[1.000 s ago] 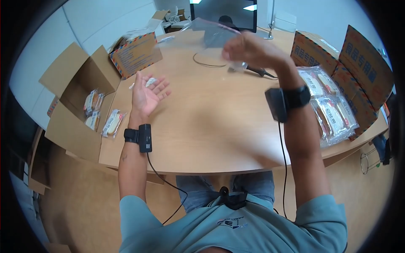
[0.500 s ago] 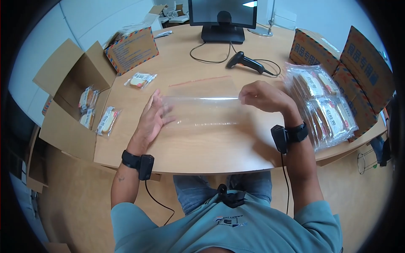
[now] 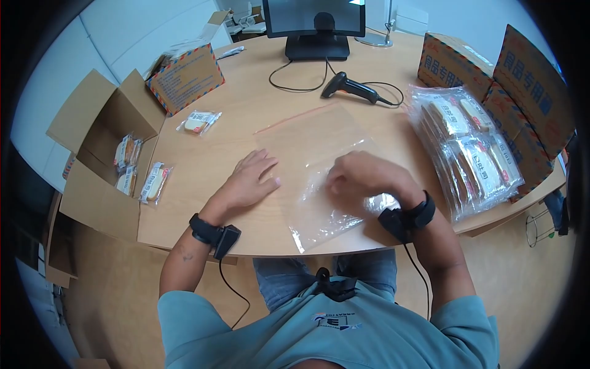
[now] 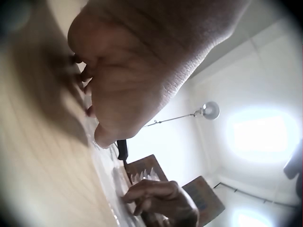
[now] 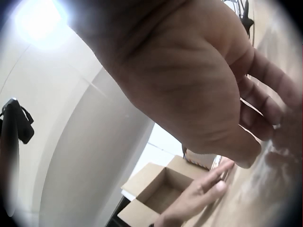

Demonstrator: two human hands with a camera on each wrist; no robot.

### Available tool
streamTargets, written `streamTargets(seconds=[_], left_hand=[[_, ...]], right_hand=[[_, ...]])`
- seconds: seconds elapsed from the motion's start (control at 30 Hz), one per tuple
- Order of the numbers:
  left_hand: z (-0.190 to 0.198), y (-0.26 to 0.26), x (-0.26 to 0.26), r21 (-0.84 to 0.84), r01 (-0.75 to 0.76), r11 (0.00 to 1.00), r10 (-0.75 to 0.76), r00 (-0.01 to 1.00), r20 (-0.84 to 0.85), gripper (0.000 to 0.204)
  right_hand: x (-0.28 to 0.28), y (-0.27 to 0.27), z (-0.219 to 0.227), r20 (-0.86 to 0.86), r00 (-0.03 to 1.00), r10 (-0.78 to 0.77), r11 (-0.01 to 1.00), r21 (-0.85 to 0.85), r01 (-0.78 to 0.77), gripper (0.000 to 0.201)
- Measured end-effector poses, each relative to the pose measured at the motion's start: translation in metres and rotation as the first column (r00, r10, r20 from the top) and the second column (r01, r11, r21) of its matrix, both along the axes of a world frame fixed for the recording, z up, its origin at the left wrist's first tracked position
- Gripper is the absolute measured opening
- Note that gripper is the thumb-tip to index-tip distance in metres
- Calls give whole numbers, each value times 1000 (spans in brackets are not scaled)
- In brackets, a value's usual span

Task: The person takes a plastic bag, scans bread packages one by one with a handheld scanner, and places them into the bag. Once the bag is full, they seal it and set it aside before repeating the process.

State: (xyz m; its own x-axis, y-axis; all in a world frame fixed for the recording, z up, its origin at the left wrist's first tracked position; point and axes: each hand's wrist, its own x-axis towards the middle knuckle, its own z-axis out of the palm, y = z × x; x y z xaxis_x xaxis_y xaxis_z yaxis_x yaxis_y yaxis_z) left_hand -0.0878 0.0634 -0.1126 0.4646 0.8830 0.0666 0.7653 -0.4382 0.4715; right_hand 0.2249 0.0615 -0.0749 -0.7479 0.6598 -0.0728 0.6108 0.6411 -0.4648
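Note:
A clear plastic zip bag point(image 3: 319, 132) with a red strip along its far edge lies flat and slanted on the table in the head view. My left hand point(image 3: 249, 181) rests palm down at the bag's left side, its fingers stretched forward. Over the near right part of the bag is my right hand point(image 3: 369, 175). In the right wrist view the right hand's fingers point(image 5: 265, 101) reach down to the crinkled film, loosely bent, with the thumb apart from them. Nothing shows gripped in either palm.
Packed bags of wrapped bread point(image 3: 473, 154) are stacked at the right, before a printed carton point(image 3: 522, 98). An open carton point(image 3: 92, 190) at the left holds wrapped bread; two loose packs point(image 3: 200, 122) lie near it. A barcode scanner point(image 3: 350, 88) and monitor point(image 3: 316, 24) stand behind.
The bag has come down from the air onto the table, turned slantwise. My left hand has turned palm down and moved right; my right hand has lowered toward me onto the bag.

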Motion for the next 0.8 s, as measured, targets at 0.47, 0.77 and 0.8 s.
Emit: streamTargets(seconds=[0.47,0.77,0.8], left_hand=[[6,40,-21,20,115,993,-112,985,-133,54],[8,51,-147,279,-556,783,608,777,-159,69],[8,49,-171,293,-723,626,780,593,-200,74]], right_hand=[[-49,56,-1,257,964,61,973,199,-115,27],[2,172,-1,-649,683,-336,818,159,554,34],[18,193,-12,-681,653,-332,746,233,623,35]])
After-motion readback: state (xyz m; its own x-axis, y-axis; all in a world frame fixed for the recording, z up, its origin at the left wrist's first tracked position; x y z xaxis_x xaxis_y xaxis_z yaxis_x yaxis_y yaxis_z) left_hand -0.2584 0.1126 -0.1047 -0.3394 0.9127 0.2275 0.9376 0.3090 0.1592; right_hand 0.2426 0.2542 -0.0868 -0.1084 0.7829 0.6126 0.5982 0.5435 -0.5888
